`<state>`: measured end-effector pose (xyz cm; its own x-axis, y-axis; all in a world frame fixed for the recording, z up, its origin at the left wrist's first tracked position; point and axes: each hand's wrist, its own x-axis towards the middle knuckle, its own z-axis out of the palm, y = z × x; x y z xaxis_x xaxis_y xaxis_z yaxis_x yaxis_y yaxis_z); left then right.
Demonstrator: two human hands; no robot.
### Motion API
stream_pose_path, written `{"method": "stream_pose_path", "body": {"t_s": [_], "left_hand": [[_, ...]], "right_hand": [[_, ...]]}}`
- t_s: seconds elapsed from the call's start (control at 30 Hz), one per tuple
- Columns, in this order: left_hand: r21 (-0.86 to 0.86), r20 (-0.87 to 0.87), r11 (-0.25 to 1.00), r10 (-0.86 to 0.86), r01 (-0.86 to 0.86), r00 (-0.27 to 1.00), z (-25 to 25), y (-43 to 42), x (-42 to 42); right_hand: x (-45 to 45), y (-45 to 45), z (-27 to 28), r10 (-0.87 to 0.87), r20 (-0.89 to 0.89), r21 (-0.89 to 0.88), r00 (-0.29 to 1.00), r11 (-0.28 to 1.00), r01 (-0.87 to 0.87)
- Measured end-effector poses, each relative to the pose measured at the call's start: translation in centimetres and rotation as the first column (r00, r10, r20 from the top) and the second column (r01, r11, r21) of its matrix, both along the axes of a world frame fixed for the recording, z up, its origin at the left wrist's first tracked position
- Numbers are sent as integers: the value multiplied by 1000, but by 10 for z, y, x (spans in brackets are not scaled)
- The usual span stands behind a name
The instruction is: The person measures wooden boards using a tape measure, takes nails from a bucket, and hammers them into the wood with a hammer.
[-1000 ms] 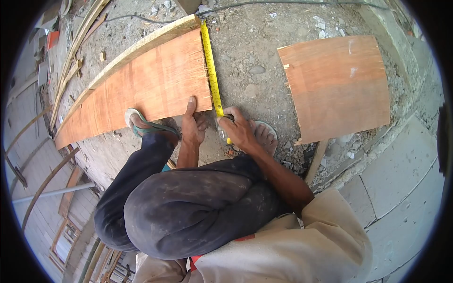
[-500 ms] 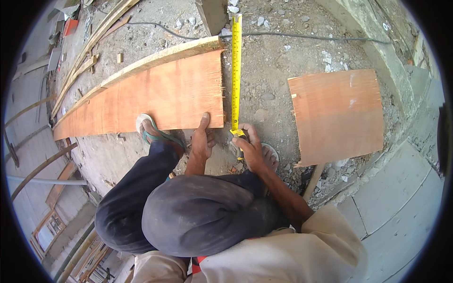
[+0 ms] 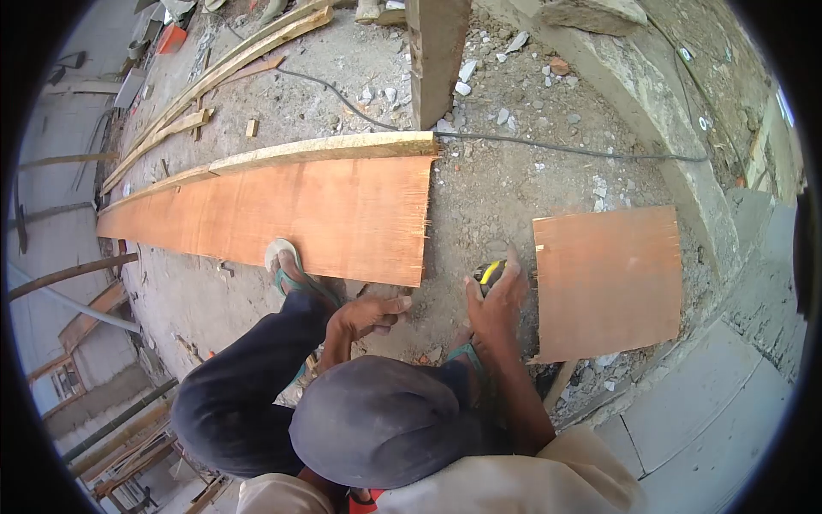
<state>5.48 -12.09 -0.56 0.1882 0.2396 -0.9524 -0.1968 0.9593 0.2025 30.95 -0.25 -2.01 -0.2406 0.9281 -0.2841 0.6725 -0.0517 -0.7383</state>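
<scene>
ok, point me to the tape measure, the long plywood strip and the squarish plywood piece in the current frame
Tape measure (image 3: 491, 275): head view, on its yellow-and-black case.
Long plywood strip (image 3: 295, 216): head view, middle of its face.
Squarish plywood piece (image 3: 608, 287): head view, middle of its face.

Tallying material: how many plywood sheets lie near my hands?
2: a long one beyond your left hand, a squarish one beside your right hand. Others may be hidden.
</scene>
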Motion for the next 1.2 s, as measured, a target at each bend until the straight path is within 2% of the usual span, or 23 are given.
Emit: {"method": "stream_pose_path", "body": {"t_s": [0.07,0.13,0.2,0.23,0.3,0.33,0.4,0.43,0.47,0.53,0.67,0.8,0.9,0.97,1.1,1.2], "left_hand": [[213,172,919,298,-331,939,13,22,19],[305,343,814,390,-494,854,5,37,26],[329,536,671,447,-665,716,-9,49,38],[370,505,646,463,-668,728,-19,54,42],[435,406,595,540,-676,737,-29,64,53],[465,336,569,596,-678,730,-32,71,57],[476,328,479,681,-737,655,-28,81,64],[469,334,419,730,-777,596,-26,87,64],[494,332,397,736,-774,590,-25,92,62],[427,421,243,799,-871,430,-26,94,67],[474,459,169,790,-864,406,-31,97,73],[498,466,175,772,-849,432,-36,90,67],[478,472,150,787,-866,397,-46,89,70],[476,427,231,783,-849,452,-43,88,66],[435,471,162,798,-886,377,-49,85,70],[398,440,173,826,-901,353,-46,81,68]], "right_hand": [[3,2,-7,33,182,56,983,997,-44],[2,2,0,76,320,164,944,977,-134],[2,4,7,104,180,318,978,935,-158],[-3,7,9,144,140,342,980,922,-184],[-13,8,14,152,-198,249,968,963,-101],[-22,9,14,197,-226,264,954,955,-134],[-36,10,15,144,-369,99,918,988,-115],[-44,12,15,171,-387,116,906,984,-137],[-53,14,15,142,-391,89,910,989,-116],[-62,17,14,125,-394,63,910,992,-109],[-74,24,6,212,-324,121,922,976,-182],[-78,27,3,249,-243,107,937,967,-229],[-76,31,-8,301,-240,82,923,953,-290],[-79,28,0,283,-246,52,927,959,-279],[-77,23,0,273,-295,18,916,960,-281],[-67,22,-15,272,-337,-64,901,949,-310]]}}
